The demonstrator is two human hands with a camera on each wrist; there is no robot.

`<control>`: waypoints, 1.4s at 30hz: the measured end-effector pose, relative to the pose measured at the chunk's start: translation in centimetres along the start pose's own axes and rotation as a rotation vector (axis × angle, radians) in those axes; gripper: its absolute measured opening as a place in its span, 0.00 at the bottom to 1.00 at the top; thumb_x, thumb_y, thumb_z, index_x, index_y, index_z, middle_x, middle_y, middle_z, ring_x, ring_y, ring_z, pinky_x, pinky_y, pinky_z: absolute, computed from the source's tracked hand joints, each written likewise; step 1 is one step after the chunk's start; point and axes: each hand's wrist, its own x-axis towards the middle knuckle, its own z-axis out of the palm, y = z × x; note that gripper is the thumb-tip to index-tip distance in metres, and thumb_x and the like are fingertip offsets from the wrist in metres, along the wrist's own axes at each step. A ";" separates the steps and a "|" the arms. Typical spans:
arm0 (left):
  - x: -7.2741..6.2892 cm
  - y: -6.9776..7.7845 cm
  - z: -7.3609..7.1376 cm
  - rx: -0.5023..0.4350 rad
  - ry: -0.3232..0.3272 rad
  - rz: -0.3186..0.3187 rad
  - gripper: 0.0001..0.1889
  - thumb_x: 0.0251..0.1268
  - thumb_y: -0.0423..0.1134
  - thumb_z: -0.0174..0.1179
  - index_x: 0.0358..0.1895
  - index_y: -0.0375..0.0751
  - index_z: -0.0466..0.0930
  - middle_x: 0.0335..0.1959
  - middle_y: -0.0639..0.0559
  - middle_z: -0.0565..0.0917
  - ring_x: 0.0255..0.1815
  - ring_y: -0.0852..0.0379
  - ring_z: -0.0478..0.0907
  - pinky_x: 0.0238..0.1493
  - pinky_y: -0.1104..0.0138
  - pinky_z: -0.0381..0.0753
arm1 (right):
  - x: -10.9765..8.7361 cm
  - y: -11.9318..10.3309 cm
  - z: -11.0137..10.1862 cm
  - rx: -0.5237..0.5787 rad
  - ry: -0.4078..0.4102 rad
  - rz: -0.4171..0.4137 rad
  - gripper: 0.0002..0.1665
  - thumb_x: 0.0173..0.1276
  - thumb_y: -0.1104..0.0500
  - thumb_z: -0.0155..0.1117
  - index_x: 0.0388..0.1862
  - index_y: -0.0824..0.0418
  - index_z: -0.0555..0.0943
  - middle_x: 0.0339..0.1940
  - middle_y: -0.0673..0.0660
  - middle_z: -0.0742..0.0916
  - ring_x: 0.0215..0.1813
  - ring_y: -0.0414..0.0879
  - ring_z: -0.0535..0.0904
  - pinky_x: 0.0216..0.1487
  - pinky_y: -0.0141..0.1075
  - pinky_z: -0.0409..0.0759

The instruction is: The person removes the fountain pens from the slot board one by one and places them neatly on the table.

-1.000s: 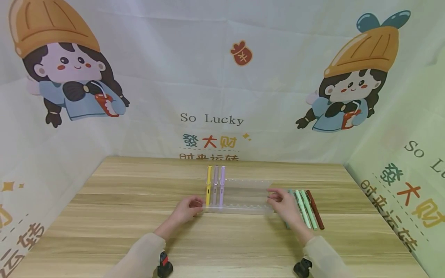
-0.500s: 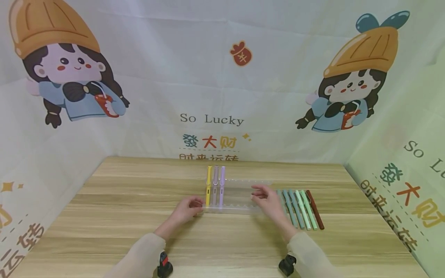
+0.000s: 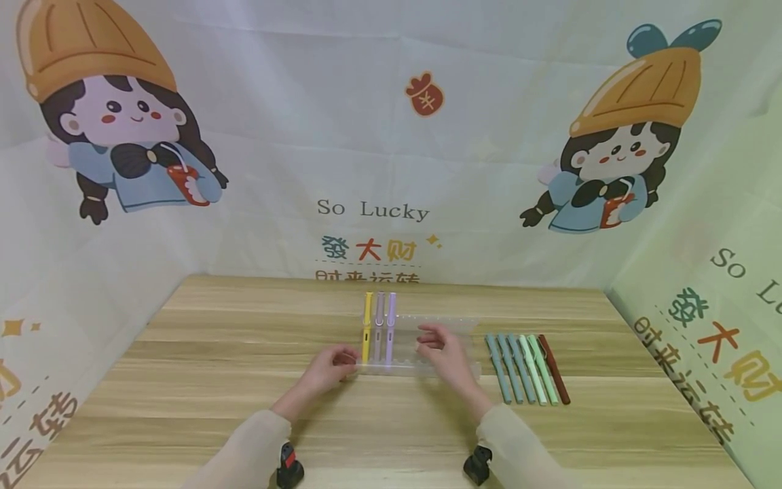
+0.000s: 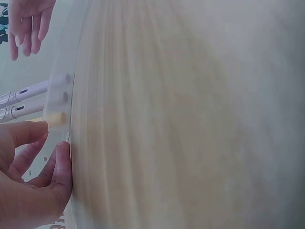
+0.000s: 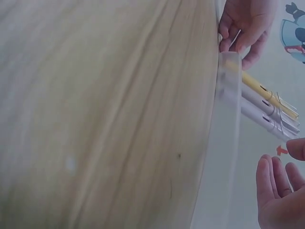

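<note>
A clear plastic pen rack with notched edges lies in the middle of the wooden table. In its left end stand a yellow pen, a greyish-purple pen and a lilac pen, side by side. My left hand holds the rack's left front corner between thumb and fingers, as the left wrist view also shows. Over the rack's bare right part hovers my right hand, its fingers loosely bent and holding nothing; the right wrist view shows the lilac pen beyond its fingertips.
To the right of the rack lies a row of capped pens: three teal pens, a pale mint pen, a green pen and a dark red-brown pen. Printed cloth hangs behind the table.
My right hand has moved left from the rack's right end to above its middle, uncovering the teal pens. My left hand and the rack have stayed put.
</note>
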 end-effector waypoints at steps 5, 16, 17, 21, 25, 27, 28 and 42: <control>-0.1 0.1 0.0 0.003 -0.005 0.012 0.08 0.53 0.24 0.55 0.38 0.27 0.74 0.34 0.43 0.78 0.35 0.49 0.74 0.30 0.63 0.76 | 0.2 -0.2 1.1 -0.012 0.006 0.019 0.22 0.54 0.72 0.59 0.50 0.72 0.71 0.39 0.68 0.80 0.41 0.55 0.77 0.40 0.37 0.76; -0.1 0.2 0.0 0.010 -0.006 0.009 0.08 0.53 0.24 0.55 0.38 0.27 0.74 0.33 0.43 0.78 0.34 0.50 0.74 0.29 0.63 0.76 | 0.4 -1.0 2.9 0.052 0.057 0.013 0.24 0.51 0.75 0.58 0.50 0.73 0.70 0.38 0.72 0.79 0.40 0.59 0.77 0.39 0.40 0.77; -0.1 0.2 0.0 0.010 -0.007 0.008 0.08 0.53 0.24 0.55 0.38 0.27 0.74 0.33 0.43 0.78 0.34 0.50 0.74 0.29 0.63 0.76 | 0.6 -0.6 3.1 0.053 0.062 0.008 0.24 0.51 0.75 0.58 0.50 0.73 0.70 0.38 0.72 0.79 0.39 0.59 0.77 0.38 0.39 0.77; -0.1 0.2 0.0 0.006 -0.005 0.010 0.08 0.52 0.23 0.55 0.38 0.27 0.74 0.32 0.43 0.78 0.34 0.50 0.74 0.29 0.63 0.76 | 1.0 0.0 3.8 0.049 0.084 0.002 0.25 0.50 0.74 0.58 0.51 0.73 0.70 0.37 0.69 0.80 0.38 0.57 0.78 0.39 0.38 0.77; -0.1 0.1 0.0 0.006 -0.005 0.011 0.08 0.52 0.23 0.55 0.38 0.26 0.74 0.32 0.43 0.78 0.34 0.50 0.74 0.29 0.63 0.76 | 1.1 -0.1 4.4 0.048 0.103 0.021 0.25 0.49 0.74 0.57 0.51 0.71 0.70 0.37 0.66 0.80 0.38 0.56 0.77 0.39 0.38 0.77; 0.0 0.1 0.0 0.004 -0.006 0.008 0.09 0.52 0.24 0.55 0.38 0.27 0.74 0.33 0.43 0.78 0.34 0.50 0.74 0.30 0.63 0.76 | 1.2 -0.1 4.6 0.045 0.111 0.041 0.26 0.49 0.74 0.57 0.51 0.70 0.70 0.37 0.65 0.80 0.39 0.55 0.77 0.39 0.38 0.77; 0.0 0.1 0.0 0.005 -0.007 0.010 0.09 0.52 0.24 0.55 0.38 0.27 0.74 0.33 0.43 0.78 0.34 0.50 0.74 0.30 0.63 0.76 | 1.3 -0.2 4.7 0.042 0.114 0.053 0.26 0.49 0.74 0.57 0.51 0.69 0.71 0.37 0.64 0.80 0.39 0.55 0.77 0.39 0.38 0.77; 0.0 0.0 0.0 0.009 0.001 0.045 0.08 0.52 0.23 0.56 0.37 0.26 0.74 0.31 0.42 0.78 0.32 0.50 0.74 0.27 0.62 0.76 | 1.7 -0.2 5.6 0.016 0.137 0.061 0.28 0.50 0.73 0.56 0.53 0.67 0.67 0.36 0.63 0.80 0.37 0.54 0.78 0.35 0.37 0.78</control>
